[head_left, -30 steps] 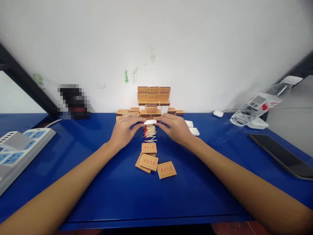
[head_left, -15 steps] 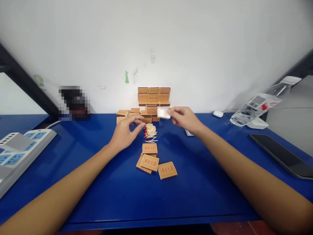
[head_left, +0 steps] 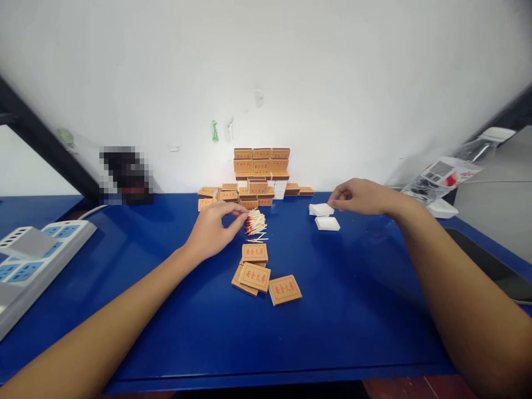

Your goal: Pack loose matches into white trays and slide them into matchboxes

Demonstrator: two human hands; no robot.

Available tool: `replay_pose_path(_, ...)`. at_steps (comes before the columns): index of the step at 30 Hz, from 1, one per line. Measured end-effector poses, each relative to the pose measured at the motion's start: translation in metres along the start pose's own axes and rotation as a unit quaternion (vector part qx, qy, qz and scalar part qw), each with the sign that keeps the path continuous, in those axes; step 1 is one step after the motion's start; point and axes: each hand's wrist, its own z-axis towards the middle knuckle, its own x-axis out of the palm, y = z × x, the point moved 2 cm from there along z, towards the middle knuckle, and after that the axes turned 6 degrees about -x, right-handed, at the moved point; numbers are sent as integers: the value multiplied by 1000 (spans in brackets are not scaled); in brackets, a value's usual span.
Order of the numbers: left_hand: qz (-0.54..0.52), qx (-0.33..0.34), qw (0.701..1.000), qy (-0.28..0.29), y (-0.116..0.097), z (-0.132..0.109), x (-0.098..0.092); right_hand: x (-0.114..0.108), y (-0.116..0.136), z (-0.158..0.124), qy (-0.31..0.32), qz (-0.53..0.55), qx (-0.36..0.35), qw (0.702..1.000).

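My left hand (head_left: pixel 216 226) rests beside a pile of red-tipped matches (head_left: pixel 256 221), its thumb and forefinger a little apart at the heads' side. Over to the right, my right hand (head_left: pixel 359 195) pinches the end of a white matchbox tray (head_left: pixel 321 209) low at the table. Just in front of that one lies a second white tray (head_left: pixel 327 223). Nearer me, several orange matchboxes (head_left: pixel 255 276) with red lettering lie overlapping, and one matchbox (head_left: pixel 285 290) lies apart to their right.
A stepped stack of matchboxes (head_left: pixel 261 166) stands against the wall, with loose matchboxes (head_left: pixel 208 192) at its left. On the left is a power strip (head_left: pixel 45 260). A tilted water bottle (head_left: pixel 440 172) and a dark phone (head_left: pixel 490 266) are at right, partly behind my arm.
My right hand has carried the white tray rightward from in front of the stack to beside the other tray. My left hand has stayed almost still by the matches.
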Motion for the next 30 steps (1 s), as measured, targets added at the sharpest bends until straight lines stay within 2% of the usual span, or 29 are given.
replay_pose_path(2, 4, 12, 1000, 1, -4, -1, 0, 4, 29, -9, 10, 5, -37, 999)
replay_pose_path(5, 6, 35, 999, 2, -11, -4, 0, 31, 85, -32, 153, 67, -166, 972)
replay_pose_path(8, 0, 45, 999, 3, -15, -5, 0, 60, 124, -55, 198, 46, -220, 954)
replay_pose_path(10, -6, 43, 999, 8, -17, -6, -1, 70, 132, -61, 204, 39, -245, 947)
replay_pose_path(13, -23, 45, 999, 18, -22, -7, -1, 64, 122, -54, 216, 69, -245, 943)
replay_pose_path(15, -40, 51, 997, 29, -27, -10, 0, 53, 111, -42, 178, 87, -231, 952)
replay_pose_path(19, -50, 61, 995, 54, -32, -14, 6, 46, 105, -27, 2, 108, -222, 969)
replay_pose_path(22, -37, 73, 996, 46, -29, -14, 9, 58, 112, -25, -37, 133, -235, 962)
replay_pose_path(26, -16, 61, 998, 8, -20, -10, 7, 71, 114, -18, -75, 235, -222, 943)
replay_pose_path(30, 13, 40, 997, -60, -15, -6, 2, 84, 115, -10, -170, 403, -95, 894)
